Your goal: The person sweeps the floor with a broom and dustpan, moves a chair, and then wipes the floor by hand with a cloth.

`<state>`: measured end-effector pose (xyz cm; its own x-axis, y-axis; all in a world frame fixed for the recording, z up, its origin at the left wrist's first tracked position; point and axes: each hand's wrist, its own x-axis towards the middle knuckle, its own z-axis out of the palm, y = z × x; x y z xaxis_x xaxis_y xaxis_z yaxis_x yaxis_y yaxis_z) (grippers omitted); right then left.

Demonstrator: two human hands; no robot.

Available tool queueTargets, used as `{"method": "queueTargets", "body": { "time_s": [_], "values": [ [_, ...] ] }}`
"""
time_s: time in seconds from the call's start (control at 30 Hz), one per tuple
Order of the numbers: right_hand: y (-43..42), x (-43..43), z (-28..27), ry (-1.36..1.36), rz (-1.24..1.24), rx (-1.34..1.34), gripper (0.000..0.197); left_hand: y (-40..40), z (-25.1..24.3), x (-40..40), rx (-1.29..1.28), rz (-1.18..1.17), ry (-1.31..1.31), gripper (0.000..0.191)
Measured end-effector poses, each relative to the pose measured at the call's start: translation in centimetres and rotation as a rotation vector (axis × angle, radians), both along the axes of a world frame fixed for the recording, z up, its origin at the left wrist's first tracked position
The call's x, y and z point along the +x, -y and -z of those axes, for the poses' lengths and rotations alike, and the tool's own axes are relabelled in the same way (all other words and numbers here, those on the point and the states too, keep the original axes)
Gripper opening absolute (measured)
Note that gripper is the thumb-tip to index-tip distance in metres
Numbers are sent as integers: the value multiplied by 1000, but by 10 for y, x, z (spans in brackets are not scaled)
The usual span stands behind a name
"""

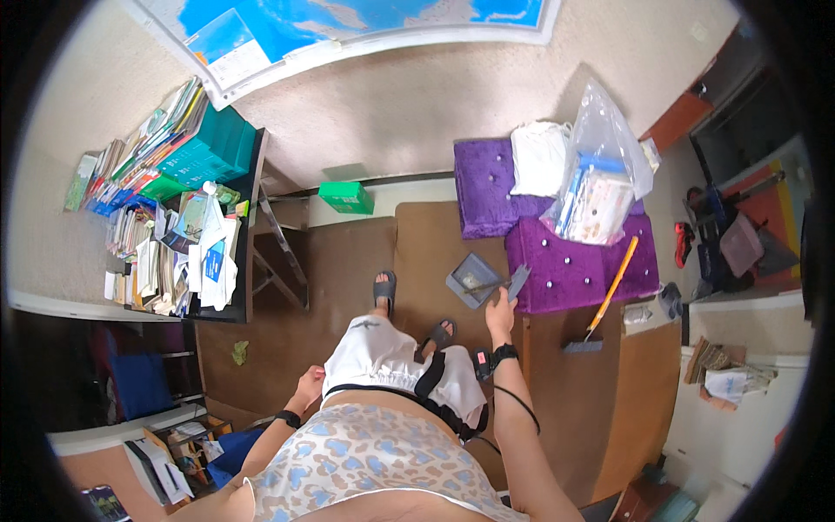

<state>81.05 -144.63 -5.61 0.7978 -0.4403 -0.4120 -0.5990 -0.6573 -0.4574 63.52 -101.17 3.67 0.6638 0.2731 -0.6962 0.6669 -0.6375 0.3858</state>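
Observation:
My right hand (501, 314) is closed on the handle of a grey dustpan (472, 279), which is beside the purple tufted stools; some pale debris seems to lie in its pan. A grey piece at the handle's upper end (520, 282) is close to the fingers. My left hand (309, 386) hangs by the white trousers, its fingers curled, and whether it holds anything is unclear. A broom (612, 287) with a yellow-orange handle leans against the purple stool (554, 267), its grey bristle head on the brown floor.
A black desk (256, 261) with binders, books and papers stands at the left, its metal legs below. A green box (346, 198) sits by the wall. A crumpled yellow-green item (240, 353) lies on the floor. A clear plastic bag (597, 189) rests on the stools. Shoes lie at the right.

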Motion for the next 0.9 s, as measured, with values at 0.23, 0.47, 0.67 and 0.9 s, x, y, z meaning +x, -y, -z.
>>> {"method": "queueTargets", "body": {
  "time_s": [0.23, 0.47, 0.67, 0.9],
  "values": [
    [-14, -3, -11, -76, -14, 29, 52, -11, 16, -8, -55, 205, 231, 32],
    [-26, -5, -25, 83, -28, -28, 50, -15, 8, 27, -42, 189, 93, 31],
    [-37, -6, -26, 10, -67, -11, 50, -2, -2, 32, -39, 153, 69, 30],
    [-8, -9, -23, 7, -89, 9, 50, 24, -2, 6, -44, 75, 88, 29]
  ]
}}
